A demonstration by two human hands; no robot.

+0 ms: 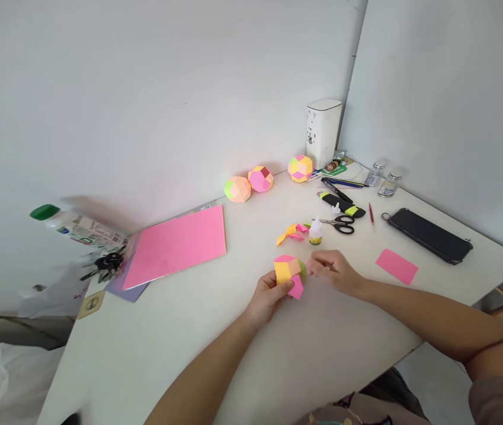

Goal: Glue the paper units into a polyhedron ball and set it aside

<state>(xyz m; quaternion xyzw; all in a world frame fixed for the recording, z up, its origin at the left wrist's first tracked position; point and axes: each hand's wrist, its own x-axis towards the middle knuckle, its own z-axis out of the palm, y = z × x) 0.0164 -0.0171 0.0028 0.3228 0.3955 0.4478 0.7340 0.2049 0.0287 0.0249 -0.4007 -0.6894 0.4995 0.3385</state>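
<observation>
My left hand (263,304) grips a partly rounded paper shape (283,271) made of folded yellow, pink, orange and green facets, its thumb pressed on the near side. Just right of it, my right hand (337,273) is closed with fingers curled together near the green facet; whatever lies in the fingertips is too small to make out. Behind the hands stands a small glue bottle (316,234) with its nozzle open. Folded yellow and pink paper pieces (292,233) lie beside the bottle, and black-handled scissors (343,224) rest to its right.
Three faceted paper balls (238,189) sit along the wall. Pink sheets (178,245) lie left, near keys (108,260) and a green-capped bottle (83,230). At right are a box cutter (340,203), red pen (371,213), glass jars (389,184), pink slip (397,266) and black phone case (428,235).
</observation>
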